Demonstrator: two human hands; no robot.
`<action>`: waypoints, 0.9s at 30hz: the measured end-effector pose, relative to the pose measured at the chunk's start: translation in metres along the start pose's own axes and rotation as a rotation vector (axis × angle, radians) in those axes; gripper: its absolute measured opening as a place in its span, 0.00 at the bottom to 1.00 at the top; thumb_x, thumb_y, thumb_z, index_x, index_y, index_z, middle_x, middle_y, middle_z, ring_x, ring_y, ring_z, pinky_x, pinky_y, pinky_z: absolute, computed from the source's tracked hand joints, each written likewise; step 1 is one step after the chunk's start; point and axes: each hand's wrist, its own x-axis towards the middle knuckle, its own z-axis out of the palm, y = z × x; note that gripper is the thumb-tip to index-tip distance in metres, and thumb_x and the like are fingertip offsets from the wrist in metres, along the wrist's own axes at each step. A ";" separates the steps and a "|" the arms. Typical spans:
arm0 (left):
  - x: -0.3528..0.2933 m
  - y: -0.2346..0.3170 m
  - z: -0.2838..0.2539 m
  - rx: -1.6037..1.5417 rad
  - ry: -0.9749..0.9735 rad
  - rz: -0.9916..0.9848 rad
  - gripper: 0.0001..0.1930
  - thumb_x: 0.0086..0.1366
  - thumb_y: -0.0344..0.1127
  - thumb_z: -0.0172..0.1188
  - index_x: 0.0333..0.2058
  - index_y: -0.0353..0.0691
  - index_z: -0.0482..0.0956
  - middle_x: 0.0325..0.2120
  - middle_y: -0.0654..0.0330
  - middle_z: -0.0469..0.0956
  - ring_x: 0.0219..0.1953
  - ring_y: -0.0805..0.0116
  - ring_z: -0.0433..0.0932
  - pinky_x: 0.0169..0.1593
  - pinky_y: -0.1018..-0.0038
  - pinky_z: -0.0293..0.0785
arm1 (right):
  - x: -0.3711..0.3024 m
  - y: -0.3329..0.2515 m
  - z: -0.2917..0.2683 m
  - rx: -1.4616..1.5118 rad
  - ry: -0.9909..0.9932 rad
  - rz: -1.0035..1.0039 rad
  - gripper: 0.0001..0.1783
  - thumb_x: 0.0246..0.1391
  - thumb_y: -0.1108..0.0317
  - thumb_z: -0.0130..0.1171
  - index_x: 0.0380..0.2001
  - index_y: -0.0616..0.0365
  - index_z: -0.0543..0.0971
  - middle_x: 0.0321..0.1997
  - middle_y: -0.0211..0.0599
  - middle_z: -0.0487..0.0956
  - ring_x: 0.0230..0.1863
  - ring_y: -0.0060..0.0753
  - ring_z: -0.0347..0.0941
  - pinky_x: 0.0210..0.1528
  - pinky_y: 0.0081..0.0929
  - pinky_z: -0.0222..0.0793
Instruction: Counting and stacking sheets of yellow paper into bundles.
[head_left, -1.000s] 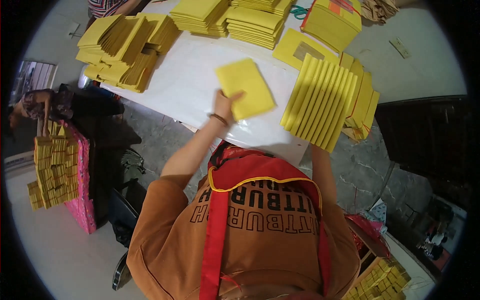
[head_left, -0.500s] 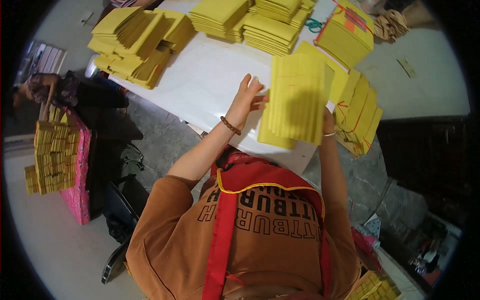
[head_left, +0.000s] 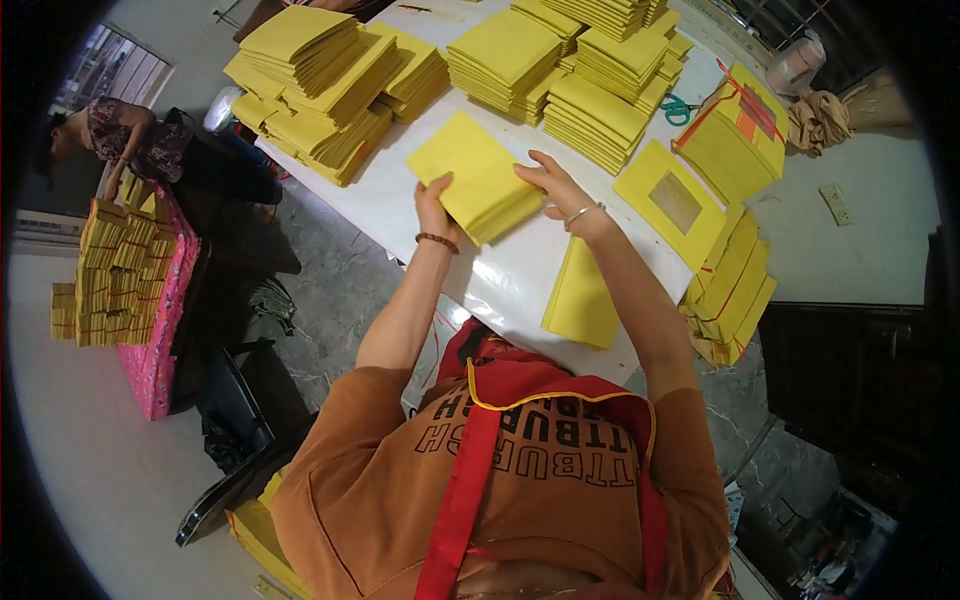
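A thick stack of yellow envelopes (head_left: 470, 165) is held tilted above the white table. My left hand (head_left: 437, 208) grips its left edge, thumb on top and the other fingers mostly hidden behind. At the right edge, my right hand (head_left: 562, 190) closes on the same stack, its lower fingers partly hidden. Below my right forearm lies another flat yellow stack (head_left: 582, 297), close to the table's near edge. Right of my right hand is a yellow piece with a rectangular window (head_left: 672, 203).
Piles of yellow envelopes (head_left: 300, 50) stand at the far left, with more stacks (head_left: 505, 50) at the far middle. Teal scissors (head_left: 679, 109) lie near red-tied bundles (head_left: 735, 265) on the right. Another person (head_left: 135, 150) works at the left beside stacked bundles (head_left: 125, 270) on a pink-covered surface.
The yellow stack has moved left and farther away and has turned. My left hand, open and beside it before, now grips it. My right hand has come up to its right edge.
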 end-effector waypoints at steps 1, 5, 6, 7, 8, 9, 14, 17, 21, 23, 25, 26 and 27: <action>0.015 0.001 -0.001 -0.042 0.048 0.092 0.22 0.52 0.26 0.55 0.47 0.32 0.61 0.41 0.50 0.71 0.43 0.54 0.73 0.45 0.63 0.73 | 0.003 0.005 -0.005 0.003 0.008 -0.002 0.49 0.43 0.46 0.59 0.62 0.55 0.48 0.58 0.40 0.64 0.60 0.39 0.56 0.57 0.48 0.51; 0.061 0.009 0.013 0.097 0.355 0.307 0.34 0.48 0.23 0.57 0.53 0.34 0.51 0.45 0.48 0.66 0.43 0.54 0.72 0.44 0.62 0.73 | 0.006 0.035 -0.024 -0.022 0.036 0.063 0.43 0.46 0.42 0.54 0.61 0.49 0.53 0.62 0.39 0.57 0.63 0.39 0.52 0.58 0.50 0.48; 0.070 0.006 0.018 0.105 0.385 0.301 0.35 0.48 0.23 0.57 0.54 0.34 0.49 0.46 0.48 0.66 0.44 0.54 0.71 0.45 0.62 0.72 | 0.010 0.048 -0.030 0.025 0.037 0.060 0.41 0.47 0.45 0.55 0.60 0.50 0.55 0.60 0.37 0.61 0.60 0.38 0.56 0.56 0.45 0.52; 0.078 0.002 0.024 0.116 0.412 0.293 0.37 0.48 0.22 0.57 0.56 0.33 0.47 0.47 0.48 0.65 0.45 0.53 0.70 0.46 0.62 0.71 | 0.014 0.056 -0.034 0.075 0.040 0.058 0.39 0.47 0.48 0.56 0.59 0.51 0.58 0.57 0.36 0.64 0.57 0.36 0.59 0.54 0.41 0.56; 0.080 -0.006 0.040 0.117 0.539 0.331 0.26 0.47 0.20 0.58 0.46 0.32 0.60 0.42 0.50 0.70 0.40 0.54 0.73 0.44 0.61 0.73 | 0.015 0.057 -0.035 0.079 0.041 0.057 0.39 0.47 0.48 0.56 0.59 0.51 0.58 0.57 0.36 0.64 0.57 0.36 0.59 0.54 0.41 0.56; 0.082 -0.011 0.048 0.120 0.538 0.332 0.26 0.47 0.20 0.58 0.46 0.32 0.60 0.42 0.50 0.70 0.40 0.54 0.73 0.44 0.61 0.73 | 0.017 0.059 -0.034 0.079 0.049 0.059 0.37 0.47 0.49 0.56 0.58 0.51 0.59 0.57 0.36 0.65 0.56 0.35 0.61 0.53 0.37 0.58; 0.089 -0.009 0.053 0.133 0.503 0.284 0.26 0.48 0.21 0.58 0.47 0.31 0.60 0.41 0.50 0.70 0.38 0.54 0.74 0.43 0.61 0.74 | 0.028 0.044 -0.017 0.087 -0.002 -0.014 0.32 0.50 0.52 0.54 0.57 0.51 0.61 0.54 0.33 0.65 0.55 0.31 0.62 0.50 0.33 0.61; 0.094 -0.006 0.054 0.105 0.476 0.252 0.26 0.48 0.21 0.57 0.47 0.31 0.59 0.41 0.50 0.70 0.39 0.54 0.74 0.42 0.61 0.74 | 0.056 0.040 0.000 -0.038 0.070 -0.051 0.33 0.49 0.53 0.55 0.57 0.51 0.61 0.54 0.33 0.66 0.55 0.31 0.63 0.51 0.33 0.61; 0.104 -0.004 0.043 0.118 0.370 0.192 0.40 0.48 0.23 0.59 0.56 0.36 0.45 0.48 0.47 0.64 0.46 0.54 0.69 0.47 0.62 0.71 | 0.114 0.021 0.002 -0.746 0.463 -0.494 0.33 0.47 0.56 0.55 0.57 0.51 0.62 0.53 0.34 0.67 0.47 0.26 0.66 0.46 0.30 0.63; 0.104 -0.006 0.043 0.148 0.416 0.214 0.33 0.48 0.22 0.59 0.52 0.34 0.51 0.45 0.49 0.67 0.44 0.54 0.71 0.46 0.62 0.72 | 0.134 0.005 -0.003 -0.798 0.540 -0.404 0.32 0.47 0.59 0.55 0.57 0.51 0.62 0.53 0.34 0.67 0.43 0.24 0.68 0.41 0.29 0.65; 0.105 -0.006 0.044 0.171 0.463 0.238 0.27 0.48 0.21 0.59 0.48 0.31 0.58 0.42 0.51 0.70 0.42 0.55 0.73 0.44 0.61 0.73 | 0.144 -0.010 -0.015 0.133 0.298 -0.144 0.30 0.46 0.65 0.51 0.56 0.51 0.62 0.48 0.34 0.70 0.36 0.23 0.69 0.30 0.26 0.66; 0.106 -0.006 0.042 0.152 0.423 0.238 0.28 0.49 0.21 0.59 0.48 0.32 0.57 0.42 0.51 0.69 0.43 0.55 0.72 0.45 0.61 0.73 | 0.148 -0.015 -0.018 0.102 0.327 -0.158 0.30 0.43 0.71 0.47 0.55 0.51 0.60 0.40 0.35 0.72 0.31 0.25 0.69 0.23 0.24 0.62; 0.108 -0.005 0.043 0.133 0.382 0.237 0.29 0.49 0.22 0.59 0.49 0.33 0.56 0.43 0.51 0.69 0.43 0.55 0.72 0.45 0.61 0.72 | 0.151 -0.019 -0.020 0.100 0.326 -0.162 0.30 0.43 0.71 0.47 0.55 0.51 0.60 0.40 0.35 0.72 0.31 0.25 0.69 0.23 0.24 0.62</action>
